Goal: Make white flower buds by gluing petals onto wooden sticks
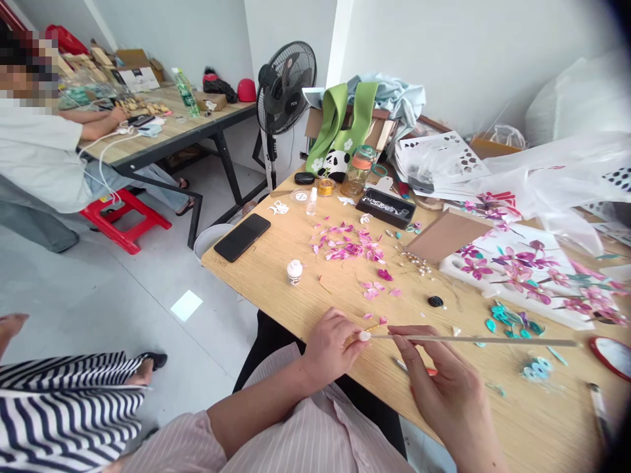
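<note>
Both hands work near the table edge: left hand (329, 348) pinches a tiny pale bead/petal piece (364, 336), right hand (444, 387) pinches a long thin rod (473, 339), tip touching that piece. Looks like I'm mid-way fixing the piece onto the rod tip; next move prob. needs a steady push w/o slipping. Beyond lie pink petals (350, 244), a small white bottle (294, 271), a phone (242, 237).

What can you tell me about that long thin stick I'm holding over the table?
The stick is a slim, straight, pale rod, possibly wood or metal. It lies nearly level above the wooden table, running from the left hand out to the right. The right hand pinches it near its left end; the left hand's fingers meet its tip, by a small pink-and-yellow piece.
</note>
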Demonstrator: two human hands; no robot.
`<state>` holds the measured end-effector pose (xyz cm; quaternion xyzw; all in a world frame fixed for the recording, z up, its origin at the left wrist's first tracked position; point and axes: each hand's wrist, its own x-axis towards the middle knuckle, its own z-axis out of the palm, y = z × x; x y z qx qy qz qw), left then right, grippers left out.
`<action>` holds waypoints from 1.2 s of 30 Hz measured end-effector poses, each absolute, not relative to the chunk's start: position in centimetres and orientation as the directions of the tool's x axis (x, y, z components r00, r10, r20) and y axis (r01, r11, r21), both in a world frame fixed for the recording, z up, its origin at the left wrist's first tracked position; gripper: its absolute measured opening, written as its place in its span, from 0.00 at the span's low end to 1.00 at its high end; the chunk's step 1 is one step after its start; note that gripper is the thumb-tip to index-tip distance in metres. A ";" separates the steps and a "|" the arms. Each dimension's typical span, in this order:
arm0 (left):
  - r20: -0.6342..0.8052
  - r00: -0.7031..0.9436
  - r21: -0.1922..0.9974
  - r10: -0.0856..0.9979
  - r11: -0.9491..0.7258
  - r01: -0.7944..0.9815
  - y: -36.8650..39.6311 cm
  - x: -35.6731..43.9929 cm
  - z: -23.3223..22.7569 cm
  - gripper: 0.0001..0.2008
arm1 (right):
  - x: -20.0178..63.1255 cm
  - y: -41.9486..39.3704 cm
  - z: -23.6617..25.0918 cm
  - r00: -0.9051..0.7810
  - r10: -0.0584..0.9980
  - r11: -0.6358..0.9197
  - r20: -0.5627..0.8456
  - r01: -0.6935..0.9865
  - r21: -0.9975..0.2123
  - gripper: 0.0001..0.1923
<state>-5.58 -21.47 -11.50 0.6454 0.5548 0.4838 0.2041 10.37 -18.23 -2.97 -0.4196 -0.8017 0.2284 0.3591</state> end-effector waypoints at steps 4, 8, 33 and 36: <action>0.409 -0.078 0.794 0.909 -0.312 0.522 -21.5 -5.6 -11.4 0.06 | 10.4 -18.3 -3.0 -0.396 0.826 0.562 0.402 0.518 -0.644 0.06; 0.423 -0.077 0.784 0.903 -0.322 0.530 -21.4 -5.6 -11.5 0.06 | 10.4 -18.3 -3.5 -0.410 0.822 0.565 0.396 0.500 -0.656 0.05; 0.450 -0.068 0.768 0.890 -0.347 0.539 -21.4 -5.6 -11.7 0.06 | 10.4 -18.1 -4.1 -0.422 0.794 0.604 0.436 0.476 -0.639 0.05; 0.458 -0.065 0.760 0.887 -0.352 0.547 -21.3 -5.6 -11.8 0.06 | 10.3 -18.1 -4.3 -0.429 0.796 0.600 0.426 0.468 -0.649 0.05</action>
